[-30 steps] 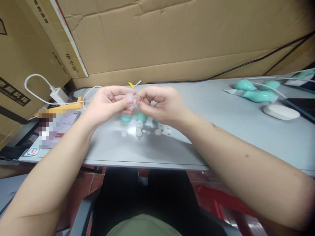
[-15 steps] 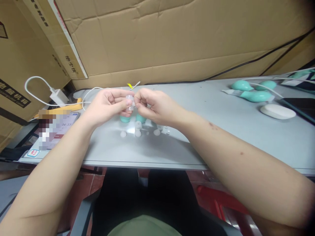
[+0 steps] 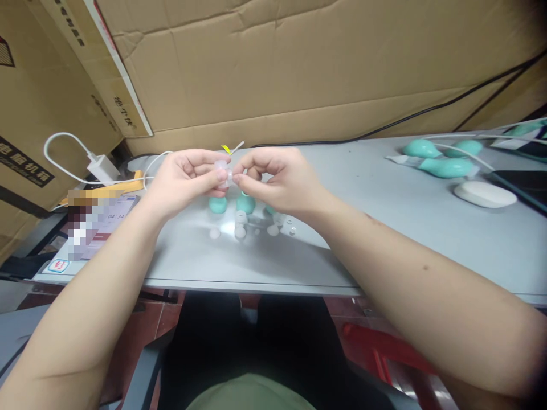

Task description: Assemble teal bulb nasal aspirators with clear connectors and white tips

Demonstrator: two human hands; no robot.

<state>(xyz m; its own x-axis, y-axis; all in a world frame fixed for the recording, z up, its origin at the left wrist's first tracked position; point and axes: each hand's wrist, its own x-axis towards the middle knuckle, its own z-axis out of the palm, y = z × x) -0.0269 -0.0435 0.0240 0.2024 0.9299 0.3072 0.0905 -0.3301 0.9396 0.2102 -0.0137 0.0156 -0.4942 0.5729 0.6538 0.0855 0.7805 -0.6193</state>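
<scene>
My left hand (image 3: 186, 179) is closed on a small clear plastic piece (image 3: 220, 173), held between thumb and fingers above the desk. At that piece's narrow right end, the thumb and forefinger of my right hand (image 3: 273, 176) are pinched together; what lies between the fingertips is partly hidden. Below the hands stand a teal bulb (image 3: 217, 205) and a second teal bulb (image 3: 245, 203), with a third partly covered by my right hand. In front of them lie a translucent plastic fitting (image 3: 241, 219), a whitish disc (image 3: 215, 233) and a small clear ring (image 3: 292, 231).
A phone (image 3: 109, 225) and a white charger (image 3: 102, 169) with its cable are at the left. Several teal bulbs (image 3: 421, 149) and a white rounded case (image 3: 485, 194) lie at the right. Cardboard (image 3: 299, 74) walls the grey desk (image 3: 384, 222) at the back.
My right hand has shifted slightly, and its fingers have uncurled a little, showing more of the clear piece's right end. My left hand stays around the clear piece.
</scene>
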